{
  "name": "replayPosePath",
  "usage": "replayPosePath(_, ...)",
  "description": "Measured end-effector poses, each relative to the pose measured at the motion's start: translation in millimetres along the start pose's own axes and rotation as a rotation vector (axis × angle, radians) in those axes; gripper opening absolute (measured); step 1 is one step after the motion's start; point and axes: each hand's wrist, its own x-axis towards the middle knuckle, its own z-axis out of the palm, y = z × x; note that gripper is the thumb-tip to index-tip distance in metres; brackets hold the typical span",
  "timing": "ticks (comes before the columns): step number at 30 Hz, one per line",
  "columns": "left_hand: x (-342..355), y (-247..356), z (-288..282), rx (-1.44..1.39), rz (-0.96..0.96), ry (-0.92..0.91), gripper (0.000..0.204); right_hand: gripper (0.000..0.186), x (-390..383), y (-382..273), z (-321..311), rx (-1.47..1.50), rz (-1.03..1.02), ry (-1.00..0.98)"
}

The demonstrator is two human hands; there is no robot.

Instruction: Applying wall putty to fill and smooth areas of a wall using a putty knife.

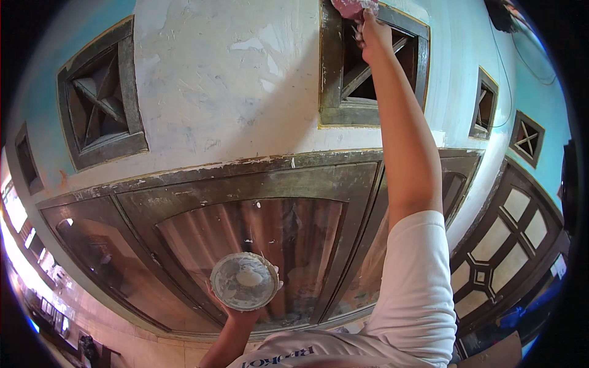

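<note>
My right arm reaches high up, and my right hand (pixel 373 35) is closed around a pinkish-red putty spreader (pixel 348 7) smeared with white. The upper frame edge cuts this tool off. Beside that hand is a dark wooden vent frame (pixel 350 116) with crossed slats. Lower down, my left hand (pixel 241 316) supports a round tub (pixel 224 285) from beneath and around its side. Its rim is crusted, and a lump of white paste (pixel 249 276) lies in it.
Pale wall (pixel 202 92) with patchy, flaking spots runs between the vents. Below it stands a wide wooden window (pixel 264 184) with glass and curtains behind. Another vent (pixel 101 101) is at the left. A panelled door (pixel 503 239) is at the right, and cables hang at the upper right.
</note>
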Motion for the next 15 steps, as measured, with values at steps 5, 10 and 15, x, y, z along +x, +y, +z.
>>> replayPosePath(5, -18, 2, 19, -0.71, -0.066, -0.061, 0.092, 0.032, -20, 11, -35, 0.041, -0.063, -0.048)
replayPosePath(10, -9, 1, 11, 0.032, 0.035, 0.006, 0.088, 0.032, -3, -20, -7, 0.154, -0.123, 0.0)
replayPosePath(15, -5, -1, 8, -0.012, -0.094, -0.073, 0.091, 0.028, 1, -4, 1, -0.023, 0.031, 0.041)
